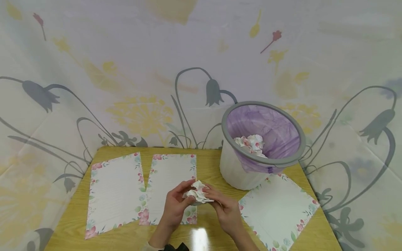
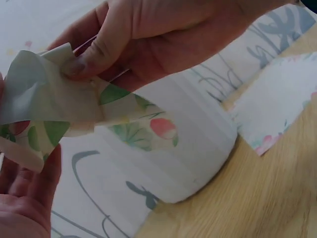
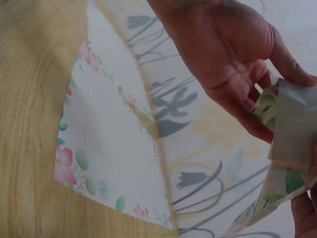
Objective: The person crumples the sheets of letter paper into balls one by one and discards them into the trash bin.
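A partly crumpled sheet of floral-bordered paper [image 1: 198, 192] is held between both hands, above the front middle of the table. My left hand [image 1: 175, 204] grips it from the left; in the left wrist view the thumb [image 2: 81, 67] presses on a folded part. From the other side my right hand [image 1: 226, 211] pinches the paper with its thumb and fingers. Creases and folds show in the paper [image 3: 294, 129] in the right wrist view, with green leaves printed on it.
A white waste bin [image 1: 230, 170] with a grey rim and purple liner stands at the back right, crumpled paper [image 1: 251, 143] inside. Flat floral sheets lie left [image 1: 116, 195], centre [image 1: 172, 174] and right [image 1: 279, 209] on the wooden table [image 1: 208, 164]. A patterned curtain [image 1: 141, 69] hangs behind.
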Demonstrator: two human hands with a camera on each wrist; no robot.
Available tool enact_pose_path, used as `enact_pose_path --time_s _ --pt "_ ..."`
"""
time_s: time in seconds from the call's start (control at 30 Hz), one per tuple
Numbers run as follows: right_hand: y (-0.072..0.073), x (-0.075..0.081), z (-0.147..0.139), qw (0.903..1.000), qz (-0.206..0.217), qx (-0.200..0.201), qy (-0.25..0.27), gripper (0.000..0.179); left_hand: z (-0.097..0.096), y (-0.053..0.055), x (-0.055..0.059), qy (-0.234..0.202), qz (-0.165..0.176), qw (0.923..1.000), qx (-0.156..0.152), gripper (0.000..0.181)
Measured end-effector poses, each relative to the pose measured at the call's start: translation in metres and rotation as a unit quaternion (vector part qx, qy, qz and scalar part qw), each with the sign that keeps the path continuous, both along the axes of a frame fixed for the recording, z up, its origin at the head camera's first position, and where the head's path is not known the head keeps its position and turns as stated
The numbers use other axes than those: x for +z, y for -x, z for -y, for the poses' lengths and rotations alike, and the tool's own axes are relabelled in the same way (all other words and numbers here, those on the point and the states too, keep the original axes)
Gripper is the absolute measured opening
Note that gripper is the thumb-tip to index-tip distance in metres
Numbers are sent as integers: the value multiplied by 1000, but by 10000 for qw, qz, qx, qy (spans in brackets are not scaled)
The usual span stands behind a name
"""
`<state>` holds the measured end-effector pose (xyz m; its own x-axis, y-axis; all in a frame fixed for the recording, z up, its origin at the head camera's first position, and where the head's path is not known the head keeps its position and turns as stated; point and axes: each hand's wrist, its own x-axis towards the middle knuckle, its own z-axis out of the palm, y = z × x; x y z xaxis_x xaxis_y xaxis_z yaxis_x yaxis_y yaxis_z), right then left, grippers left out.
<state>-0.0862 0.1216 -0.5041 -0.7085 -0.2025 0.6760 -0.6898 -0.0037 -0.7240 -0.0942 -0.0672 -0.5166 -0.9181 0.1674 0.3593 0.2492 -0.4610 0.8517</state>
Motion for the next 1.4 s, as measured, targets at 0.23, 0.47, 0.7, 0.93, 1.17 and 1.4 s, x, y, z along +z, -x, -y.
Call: enact_pose_path --time_s 0.23,0.47,0.7,0.93,1.17,1.4 --pt "-5 -6 3 9908 802 -927 568 43 -7 2 4 -85 -1130 9861 1216 31" --pt "-12 -1 10 9626 2486 -789 726 58 -13 -2 12 25 -1549 9690 1927 24" --pt "-11 -3 11 9072 3912 343 1508 72 -15 -4 13 -38 -1878 9605 2054 25" --pt "-9 2 7 8664 3994 1297 2701 87 -17 -6 7 238 -2082 9616 1773 27" --pt "-7 2 2 8948 3312 1528 2575 96 -19 -6 6 543 -2352 9552 1712 29" --pt "-7 6 -5 9181 2867 1749 2105 93 -17 -5 8 433 -2223 9596 1671 25"
